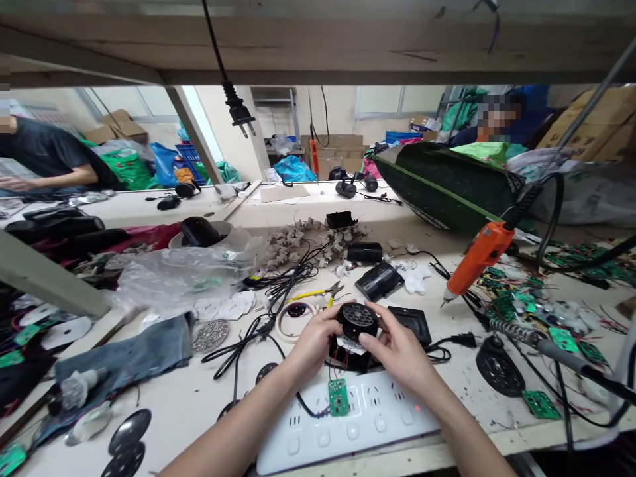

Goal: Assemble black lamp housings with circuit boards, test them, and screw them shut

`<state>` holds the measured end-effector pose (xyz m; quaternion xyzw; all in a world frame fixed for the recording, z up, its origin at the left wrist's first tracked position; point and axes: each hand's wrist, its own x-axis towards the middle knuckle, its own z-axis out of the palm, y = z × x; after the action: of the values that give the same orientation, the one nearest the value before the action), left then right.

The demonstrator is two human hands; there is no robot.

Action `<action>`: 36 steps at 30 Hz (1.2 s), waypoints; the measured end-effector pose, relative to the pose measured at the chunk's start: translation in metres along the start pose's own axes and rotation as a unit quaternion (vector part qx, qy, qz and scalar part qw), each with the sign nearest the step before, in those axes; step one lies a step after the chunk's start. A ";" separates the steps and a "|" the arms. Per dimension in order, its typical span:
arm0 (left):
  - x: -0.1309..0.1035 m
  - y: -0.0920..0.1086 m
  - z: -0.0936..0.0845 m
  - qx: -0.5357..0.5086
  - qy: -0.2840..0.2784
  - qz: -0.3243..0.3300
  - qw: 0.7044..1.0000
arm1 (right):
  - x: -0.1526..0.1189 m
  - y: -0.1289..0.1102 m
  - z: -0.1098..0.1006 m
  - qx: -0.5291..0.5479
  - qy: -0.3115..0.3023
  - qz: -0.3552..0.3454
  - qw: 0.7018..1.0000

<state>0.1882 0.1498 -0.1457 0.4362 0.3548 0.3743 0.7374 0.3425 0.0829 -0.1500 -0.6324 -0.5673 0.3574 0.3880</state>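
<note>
Between my two hands is a round black part with a honeycomb-like grille [358, 319], tilted toward me. My left hand [318, 341] grips its left side, fingers partly hidden behind it. On the other side, my right hand [392, 341] holds the rim with thumb in front. Thin red wires run down from beneath it to a small green circuit board [339, 397], which lies on a white power strip [348, 430]. Under the hands is another dark piece, mostly covered. Yellow-handled cutters [318, 291] and a tape roll [288, 324] lie just beyond my left hand.
An orange electric screwdriver [479, 255] hangs at right, above piled circuit boards [517, 291]. A soldering iron [571, 361] crosses the right side. Black housings [380, 281], cables [293, 278], a plastic bag [183, 271] and screws [211, 336] cover the bench. Two people are beyond it.
</note>
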 end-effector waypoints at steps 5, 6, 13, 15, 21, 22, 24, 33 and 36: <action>-0.017 0.002 -0.011 0.017 0.076 -0.003 0.997 | -0.002 -0.002 0.002 0.029 -0.026 0.010 0.999; -0.022 0.001 -0.015 0.026 0.103 -0.003 0.994 | -0.002 -0.001 0.003 0.028 -0.023 0.005 0.999; -0.057 -0.007 -0.020 0.065 0.133 -0.040 0.988 | -0.004 -0.002 0.006 -0.004 -0.022 -0.015 1.000; -0.061 -0.007 -0.016 0.044 0.120 -0.049 0.991 | -0.005 -0.004 0.005 -0.001 -0.028 -0.018 0.999; -0.062 -0.009 -0.008 0.046 0.114 -0.056 0.991 | -0.007 -0.002 0.000 0.010 -0.042 -0.043 0.998; -0.062 -0.010 -0.007 0.050 0.115 -0.056 0.991 | -0.007 -0.001 0.000 0.007 -0.040 -0.046 0.998; -0.062 -0.010 -0.006 0.065 0.118 -0.053 0.989 | -0.008 0.003 0.001 -0.011 -0.023 -0.054 0.998; -0.083 -0.025 -0.007 0.089 0.187 -0.003 0.978 | -0.014 0.008 0.004 -0.103 0.028 -0.139 0.985; -0.090 -0.031 -0.005 0.118 0.168 -0.009 0.979 | -0.018 0.008 0.006 -0.109 0.037 -0.136 0.984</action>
<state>0.1496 0.0638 -0.1583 0.4478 0.5194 0.3915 0.6136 0.3393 0.0653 -0.1594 -0.6010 -0.6688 0.2139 0.3819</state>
